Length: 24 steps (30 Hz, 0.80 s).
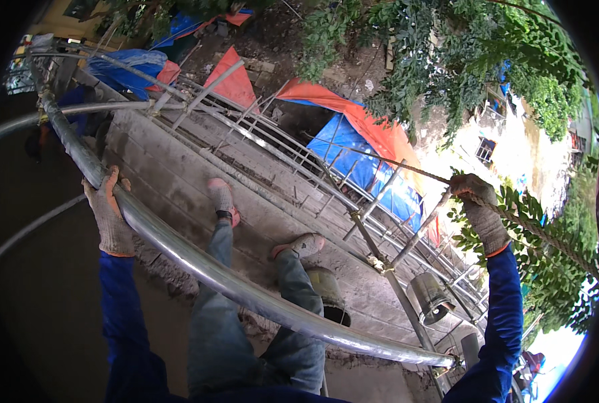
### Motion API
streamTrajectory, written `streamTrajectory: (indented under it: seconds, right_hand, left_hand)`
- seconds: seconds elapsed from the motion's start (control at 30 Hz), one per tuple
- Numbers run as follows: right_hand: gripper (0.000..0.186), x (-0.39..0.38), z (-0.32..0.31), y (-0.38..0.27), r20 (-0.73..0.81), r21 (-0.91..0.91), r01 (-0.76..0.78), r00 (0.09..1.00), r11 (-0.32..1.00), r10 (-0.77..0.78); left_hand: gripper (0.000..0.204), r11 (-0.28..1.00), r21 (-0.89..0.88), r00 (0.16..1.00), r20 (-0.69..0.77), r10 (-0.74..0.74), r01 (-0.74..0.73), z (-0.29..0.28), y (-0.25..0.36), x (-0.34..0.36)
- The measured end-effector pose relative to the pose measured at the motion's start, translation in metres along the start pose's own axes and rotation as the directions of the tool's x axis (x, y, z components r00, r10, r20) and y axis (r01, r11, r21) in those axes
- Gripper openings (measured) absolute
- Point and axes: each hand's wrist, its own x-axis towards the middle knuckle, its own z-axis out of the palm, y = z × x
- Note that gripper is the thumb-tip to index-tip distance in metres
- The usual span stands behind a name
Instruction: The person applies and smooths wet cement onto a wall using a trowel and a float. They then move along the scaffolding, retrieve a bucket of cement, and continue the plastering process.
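A long curved steel pipe runs diagonally across the view in front of me. My left hand, in a knitted grey glove, grips it near the left. At the right, my right hand, gloved alike, is closed on a twisted rope, which stretches out on both sides of the fist. Below the pipe are my feet in pinkish shoes on a concrete ledge. A grimy bucket sits beside my right leg, and a second bucket is farther right, by the scaffold.
Scaffolding tubes line the ledge's outer edge, above orange and blue tarpaulins and rubble below. Leafy branches fill the upper right. Dark shadow lies at left, where someone in blue is partly visible.
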Motion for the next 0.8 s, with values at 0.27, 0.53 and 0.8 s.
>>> streamTrajectory:
  seconds: [0.27,0.53,0.8]
  right_hand:
    - [0.013,0.021,0.026,0.015,-0.304,0.036,-0.159,0.939,0.987,0.162]
    - [0.016,0.026,0.036,0.034,-0.408,0.272,-0.341,0.806,0.900,0.429]
    - [0.023,0.015,0.046,0.058,-0.483,0.397,-0.411,0.667,0.821,0.568]
  left_hand:
    - [0.051,0.996,-0.084,1.000,-0.003,0.017,-0.017,-0.002,-0.002,0.007]
    - [0.047,0.999,-0.030,0.999,0.024,0.040,-0.039,-0.012,-0.008,0.008]
    - [0.053,0.998,-0.064,0.999,0.053,0.011,-0.007,-0.007,-0.007,0.012]
